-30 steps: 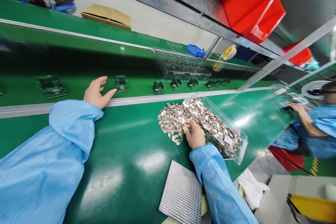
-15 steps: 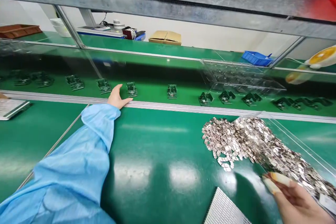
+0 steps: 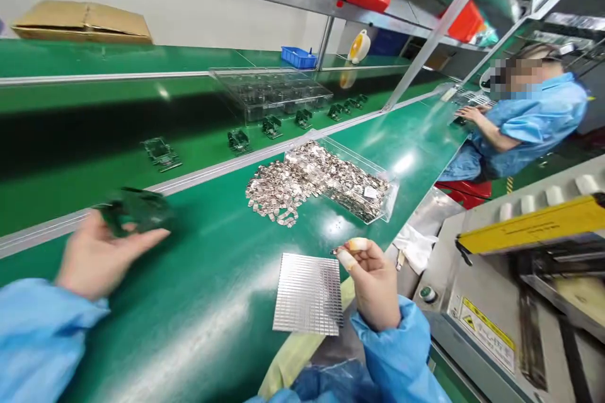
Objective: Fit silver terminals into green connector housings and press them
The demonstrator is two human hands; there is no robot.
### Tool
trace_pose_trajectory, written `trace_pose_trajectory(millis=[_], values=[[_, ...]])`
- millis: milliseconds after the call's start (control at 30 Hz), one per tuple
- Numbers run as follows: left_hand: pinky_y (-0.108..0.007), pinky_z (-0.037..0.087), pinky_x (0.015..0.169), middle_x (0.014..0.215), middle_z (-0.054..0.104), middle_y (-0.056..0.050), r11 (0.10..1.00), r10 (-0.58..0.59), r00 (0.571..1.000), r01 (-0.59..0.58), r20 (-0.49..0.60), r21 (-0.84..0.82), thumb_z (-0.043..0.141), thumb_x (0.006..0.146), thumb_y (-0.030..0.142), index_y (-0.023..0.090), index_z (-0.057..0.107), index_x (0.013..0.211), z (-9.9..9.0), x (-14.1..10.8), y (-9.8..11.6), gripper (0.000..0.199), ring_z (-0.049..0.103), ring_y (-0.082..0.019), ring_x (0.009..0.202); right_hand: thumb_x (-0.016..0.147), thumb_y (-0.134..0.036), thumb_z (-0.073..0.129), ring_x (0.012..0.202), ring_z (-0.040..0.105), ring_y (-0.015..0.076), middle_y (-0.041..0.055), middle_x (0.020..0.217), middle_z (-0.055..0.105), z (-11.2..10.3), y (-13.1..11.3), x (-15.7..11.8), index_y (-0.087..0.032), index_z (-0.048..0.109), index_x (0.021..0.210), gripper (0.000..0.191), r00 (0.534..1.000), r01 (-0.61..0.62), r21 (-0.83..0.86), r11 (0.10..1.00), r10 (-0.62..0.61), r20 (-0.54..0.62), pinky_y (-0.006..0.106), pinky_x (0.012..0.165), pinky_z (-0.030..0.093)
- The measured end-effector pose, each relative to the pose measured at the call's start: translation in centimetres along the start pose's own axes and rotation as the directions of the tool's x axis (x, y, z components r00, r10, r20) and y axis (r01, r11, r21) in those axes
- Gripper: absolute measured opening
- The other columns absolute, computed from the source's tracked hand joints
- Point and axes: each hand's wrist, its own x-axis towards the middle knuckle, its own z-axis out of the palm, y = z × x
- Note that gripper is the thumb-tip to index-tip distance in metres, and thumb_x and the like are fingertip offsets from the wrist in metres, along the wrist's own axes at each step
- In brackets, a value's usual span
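My left hand grips a green circuit board, blurred by motion, above the bench near the metal rail. My right hand, with pale covers on the thumb and a finger, is pinched together. At its fingertips is something small and dark that I cannot make out. Just left of this hand lies a silver ridged metal plate on the green bench. Beyond it a heap of small silver metal pieces spills from a clear plastic tray.
Several circuit boards sit on the strip behind the rail, near a clear lidded box. At the right, a co-worker in blue sits at the bench. A machine with a yellow bar stands close on my right.
My left hand has picked up a circuit board from the strip and brought it over the rail. The view has swung right. My right hand is now beside the ridged plate.
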Motion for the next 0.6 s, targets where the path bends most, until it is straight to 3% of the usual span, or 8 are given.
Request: trace_pose_trajectory(millis=[67,133,200,267,367,600], values=[[-0.043,0.061,0.084,0.092,0.071,0.001,0.976,-0.011,0.964,0.067,0.265,-0.205,0.086,0.048,0.044,0.027,0.056,0.094,4.5,-4.9,2.8,0.058,0.071,-0.024,0.086,0.064,-0.03,0.084,0.067,0.064,0.0156,-0.0001,0.071,0.067,0.0,0.3,-1.2,-0.02,0.065,0.077,0.025,1.0,0.008,0.044,0.999,-0.008,0.004,0.029,0.066,0.054],[-0.041,0.061,0.086,0.101,0.072,-0.002,0.882,0.006,0.848,0.246,0.53,-0.402,0.085,0.057,0.032,0.026,0.054,0.102,8.2,-9.0,5.4,0.055,0.072,-0.023,0.09,0.067,-0.029,0.083,0.069,0.064,0.0157,0.0,0.073,0.066,-0.1,0.4,-2.4,-0.02,0.064,0.079,0.023,1.0,0.007,0.053,0.999,-0.008,0.026,0.029,0.067,0.053],[-0.036,0.06,0.083,0.103,0.071,-0.003,0.773,0.058,0.757,0.379,0.651,-0.509,0.084,0.062,0.024,0.026,0.05,0.107,10.8,-11.7,7.4,0.057,0.072,-0.02,0.088,0.069,-0.028,0.081,0.07,0.063,0.0162,0.0004,0.074,0.066,-0.3,0.5,-3.5,-0.02,0.064,0.081,0.022,0.999,0.005,0.046,0.999,-0.007,0.04,0.029,0.067,0.052],[-0.03,0.059,0.08,0.101,0.07,-0.003,0.673,0.122,0.709,0.456,0.695,-0.583,0.083,0.064,0.019,0.025,0.049,0.111,12.5,-13.4,8.5,0.058,0.071,-0.017,0.087,0.07,-0.027,0.079,0.071,0.061,0.0159,0.0003,0.075,0.065,-0.4,0.6,-4.4,-0.021,0.063,0.082,0.022,1.0,0.004,0.052,0.999,-0.005,0.022,0.029,0.069,0.051],[-0.022,0.056,0.078,0.101,0.068,-0.002,0.581,0.201,0.684,0.494,0.702,-0.647,0.08,0.069,0.016,0.026,0.051,0.114,13.6,-14.9,8.9,0.055,0.069,-0.014,0.089,0.07,-0.023,0.077,0.071,0.061,0.0154,-0.0003,0.075,0.066,-0.3,1.0,-5.7,-0.022,0.061,0.085,0.022,1.0,0.014,0.054,0.998,-0.013,-0.024,0.029,0.069,0.05],[-0.018,0.055,0.078,0.104,0.067,0.0,0.598,0.294,0.632,0.463,0.717,-0.654,0.071,0.078,0.009,0.03,0.053,0.116,13.5,-15.7,8.2,0.047,0.068,-0.01,0.087,0.068,-0.014,0.069,0.068,0.063,0.0151,-0.0014,0.077,0.069,1.2,1.7,-7.3,-0.022,0.057,0.092,0.027,0.996,0.074,-0.038,0.997,-0.076,-0.052,0.027,0.065,0.049]])
